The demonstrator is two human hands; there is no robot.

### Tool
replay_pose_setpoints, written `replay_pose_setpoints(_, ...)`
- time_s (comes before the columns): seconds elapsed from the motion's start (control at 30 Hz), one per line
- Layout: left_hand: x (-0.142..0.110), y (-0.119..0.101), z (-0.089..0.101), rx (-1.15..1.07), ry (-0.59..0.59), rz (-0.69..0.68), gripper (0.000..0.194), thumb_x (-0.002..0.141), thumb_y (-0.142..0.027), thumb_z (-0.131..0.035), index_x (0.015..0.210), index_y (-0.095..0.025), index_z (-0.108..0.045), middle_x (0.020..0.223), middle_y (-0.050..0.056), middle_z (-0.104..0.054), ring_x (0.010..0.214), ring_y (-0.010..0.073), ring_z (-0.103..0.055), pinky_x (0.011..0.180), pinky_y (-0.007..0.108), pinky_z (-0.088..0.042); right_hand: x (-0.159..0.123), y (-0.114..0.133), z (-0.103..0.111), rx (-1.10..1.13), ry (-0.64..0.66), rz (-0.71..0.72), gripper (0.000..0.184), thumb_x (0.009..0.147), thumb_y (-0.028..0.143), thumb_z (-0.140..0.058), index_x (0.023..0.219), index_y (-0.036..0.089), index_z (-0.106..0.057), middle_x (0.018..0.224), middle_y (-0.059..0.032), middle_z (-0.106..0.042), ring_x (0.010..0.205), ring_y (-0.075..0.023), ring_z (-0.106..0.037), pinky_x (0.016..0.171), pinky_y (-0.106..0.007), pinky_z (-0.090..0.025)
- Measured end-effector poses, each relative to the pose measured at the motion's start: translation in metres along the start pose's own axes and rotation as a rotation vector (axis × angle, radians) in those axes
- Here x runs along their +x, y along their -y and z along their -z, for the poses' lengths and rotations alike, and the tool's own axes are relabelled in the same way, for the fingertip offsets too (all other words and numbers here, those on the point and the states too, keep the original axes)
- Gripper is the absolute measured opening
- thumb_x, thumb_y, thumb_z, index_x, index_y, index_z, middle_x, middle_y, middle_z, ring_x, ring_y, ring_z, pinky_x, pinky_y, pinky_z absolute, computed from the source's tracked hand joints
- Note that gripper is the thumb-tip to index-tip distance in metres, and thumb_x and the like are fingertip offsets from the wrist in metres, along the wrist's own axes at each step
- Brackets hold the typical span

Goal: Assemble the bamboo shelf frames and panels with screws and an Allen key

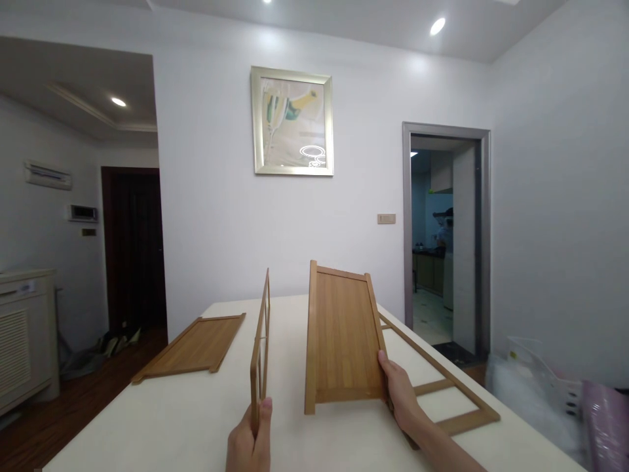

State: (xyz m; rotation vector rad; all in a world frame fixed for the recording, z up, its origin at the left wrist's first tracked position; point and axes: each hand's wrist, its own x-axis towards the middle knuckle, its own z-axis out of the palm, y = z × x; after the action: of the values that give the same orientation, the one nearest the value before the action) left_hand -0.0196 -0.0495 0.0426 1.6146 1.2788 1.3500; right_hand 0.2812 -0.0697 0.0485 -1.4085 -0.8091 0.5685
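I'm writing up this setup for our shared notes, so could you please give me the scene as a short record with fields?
Left hand: grips an upright wooden frame, seen nearly edge-on
Right hand: grips a tilted wooden panel by its right edge
Table, left side: second wooden panel, lying flat
Table, right side: second wooden frame, partly hidden
Wall behind: framed picture

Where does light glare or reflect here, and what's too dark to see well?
Head view: the right-hand ceiling spotlight glares white, brightening the wall below; head view: bright rings reflect in the framed picture; head view: the brown door sinks into shadow, while the wooden panel shows its strips.
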Motion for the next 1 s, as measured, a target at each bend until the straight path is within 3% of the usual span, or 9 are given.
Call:
replay_pose_setpoints(0.23,0.002,0.004,0.002,0.026,-0.021,-0.002,0.056,0.081,-0.071,-0.034,0.067,-0.020,-0.051,0.057,0.000,-0.049,0.061,0.0189,-0.047,0.061,0.029,-0.040,0.002,-0.002,0.004,-0.140,-0.093,0.121,0.048,0.076,0.067,-0.050,0.060,0.022,-0.048,0.057,0.0006,-0.055,0.056,-0.0181,-0.049,0.047,-0.028,-0.036)
replay_pose_setpoints(0.5,-0.001,-0.005,0.003,-0.022,-0.085,-0.003,0.057,0.074,-0.077,-0.039,0.059,-0.022,-0.044,0.054,0.000,-0.051,0.058,0.0192,-0.048,0.055,0.028,-0.041,-0.003,-0.003,0.002,-0.203,-0.125,0.199,0.045,0.081,0.066,-0.043,0.062,0.026,-0.035,0.056,0.0042,-0.042,0.054,-0.0174,-0.045,0.046,-0.028,-0.036)
replay_pose_setpoints(1.0,0.003,-0.002,0.005,-0.021,-0.122,0.011,0.061,0.073,-0.080,-0.036,0.060,-0.021,-0.048,0.048,-0.001,-0.049,0.049,0.0175,-0.046,0.047,0.028,-0.038,0.004,0.022,0.023,-0.369,-0.223,0.373,0.051,0.079,0.072,-0.043,0.061,0.025,-0.034,0.055,0.0047,-0.040,0.057,-0.0169,-0.041,0.056,-0.029,-0.031)
